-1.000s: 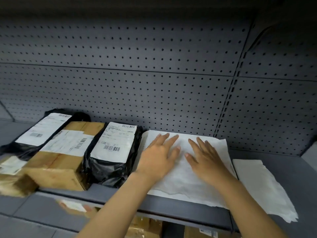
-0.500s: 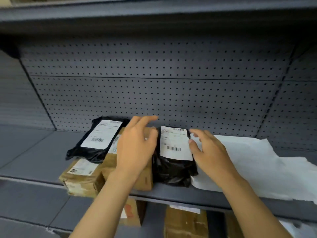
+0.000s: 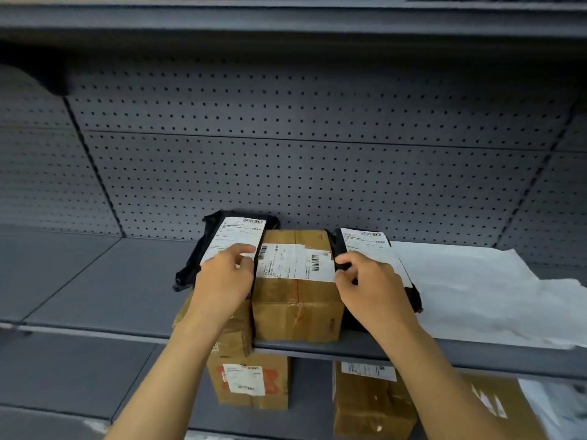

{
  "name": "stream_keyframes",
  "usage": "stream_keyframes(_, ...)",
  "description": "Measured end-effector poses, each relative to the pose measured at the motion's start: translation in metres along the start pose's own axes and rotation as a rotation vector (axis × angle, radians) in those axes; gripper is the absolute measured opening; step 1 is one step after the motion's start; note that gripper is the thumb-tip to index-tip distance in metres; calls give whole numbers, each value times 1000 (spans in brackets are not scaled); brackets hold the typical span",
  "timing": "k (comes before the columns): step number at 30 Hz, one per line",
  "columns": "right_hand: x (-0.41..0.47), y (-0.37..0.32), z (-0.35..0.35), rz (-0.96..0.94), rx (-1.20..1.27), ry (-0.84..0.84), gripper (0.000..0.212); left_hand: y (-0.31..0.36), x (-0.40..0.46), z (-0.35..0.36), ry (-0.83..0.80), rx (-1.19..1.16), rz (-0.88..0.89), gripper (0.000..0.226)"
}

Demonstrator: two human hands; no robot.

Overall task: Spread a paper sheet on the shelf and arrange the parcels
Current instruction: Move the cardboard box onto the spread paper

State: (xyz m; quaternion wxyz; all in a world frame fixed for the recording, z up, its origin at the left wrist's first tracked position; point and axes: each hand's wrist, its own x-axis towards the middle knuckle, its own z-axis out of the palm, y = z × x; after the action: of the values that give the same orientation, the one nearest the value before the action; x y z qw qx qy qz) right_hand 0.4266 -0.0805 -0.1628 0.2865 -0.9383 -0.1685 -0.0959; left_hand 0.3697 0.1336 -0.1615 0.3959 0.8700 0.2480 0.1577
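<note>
Cardboard box (image 3: 297, 287) between two bagged parcels (image 3: 233, 242); paper sheet (image 3: 476, 293) apparently under the right one.

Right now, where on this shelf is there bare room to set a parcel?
Bare grey shelf lies left of the black plastic parcel; the white paper sheet is free at right. Crowded between, around the brown cardboard box.

White paper sheet (image 3: 476, 287) lies crumpled flat on grey shelf (image 3: 95, 281), right side. Brown carton (image 3: 297, 300) sits between two black labelled bags (image 3: 219, 246) (image 3: 365, 246), right bag touching the paper.
</note>
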Motion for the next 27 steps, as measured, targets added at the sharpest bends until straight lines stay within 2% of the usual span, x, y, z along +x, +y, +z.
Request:
stream_keyframes(4,-4,0,8,41,-140,10,32,-10,-2,6,-67,63,-35,35)
stream_keyframes(8,-3,-7,11,55,-259,24,30,-13,-1,9,-57,159,-5,38)
stream_keyframes(12,-4,-10,16,64,-317,-34,32,-14,1,10,-52,7,-71,38)
stream_keyframes(15,-7,-13,23,63,-249,-79,36,-11,1,9,-19,-153,-95,32)
stream_keyframes(18,-11,-13,23,78,-197,-40,40,-10,-4,10,33,-255,-81,31)
stream_keyframes(23,-14,-14,14,106,-101,-23,41,-7,-12,14,116,-328,44,33)
stream_keyframes(27,-25,-11,5,155,82,-25,40,-1,-16,21,123,-514,65,28)
